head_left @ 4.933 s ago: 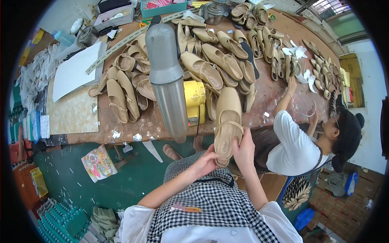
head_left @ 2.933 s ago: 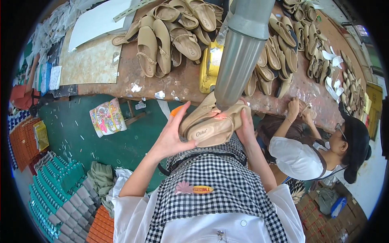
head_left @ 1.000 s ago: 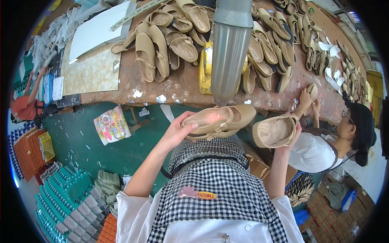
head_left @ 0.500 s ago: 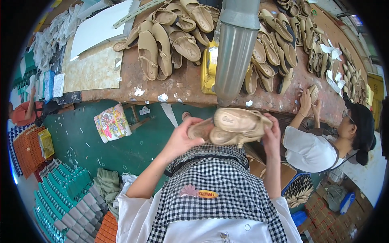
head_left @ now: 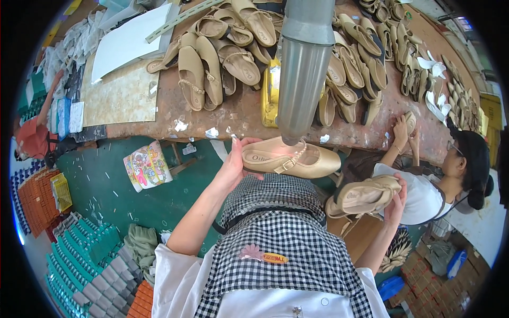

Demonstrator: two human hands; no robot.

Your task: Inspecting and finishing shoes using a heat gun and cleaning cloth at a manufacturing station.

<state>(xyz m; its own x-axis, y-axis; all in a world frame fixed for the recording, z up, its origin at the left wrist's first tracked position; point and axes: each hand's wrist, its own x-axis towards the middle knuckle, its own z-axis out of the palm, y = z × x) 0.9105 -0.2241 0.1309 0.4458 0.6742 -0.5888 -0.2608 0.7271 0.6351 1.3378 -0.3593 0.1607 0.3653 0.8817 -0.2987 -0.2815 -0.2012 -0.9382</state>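
two beige sandals are held up below the near edge of the bench (head_left: pixel 238 114), one in each hand and well apart. the first sandal (head_left: pixel 290 158) is clamped at its heel end by the left hand (head_left: pixel 233 164), fingers closed over its edge; it lies level, insole showing, a small strap buckle at its middle, just under the lower end of a grey metal pipe (head_left: pixel 302 69). the second sandal (head_left: pixel 366 195), with a braided strap, is gripped from its right side by the right hand (head_left: pixel 395 204), lower and further right, over a brown cardboard box (head_left: pixel 352 236).

a small oval orange label (head_left: pixel 274 258) is seen on the checked apron (head_left: pixel 275 233), beside a pink flower patch. one colourful cartoon-printed bag (head_left: pixel 147 165) lies on the green floor left of the left forearm. one yellow box-shaped thing (head_left: pixel 270 93) stands on the bench behind the pipe. a white sheet (head_left: pixel 132 40) and a pale marbled board (head_left: pixel 119 95) lie on the bench's left part. teal and grey packs (head_left: pixel 87 254) are stacked at lower left, orange ones (head_left: pixel 37 199) further left.

many more beige sandals (head_left: pixel 212 58) are spread over the bench, too many for counting. a second person (head_left: pixel 424 175) is seated at right, both hands at a sandal on the bench edge.
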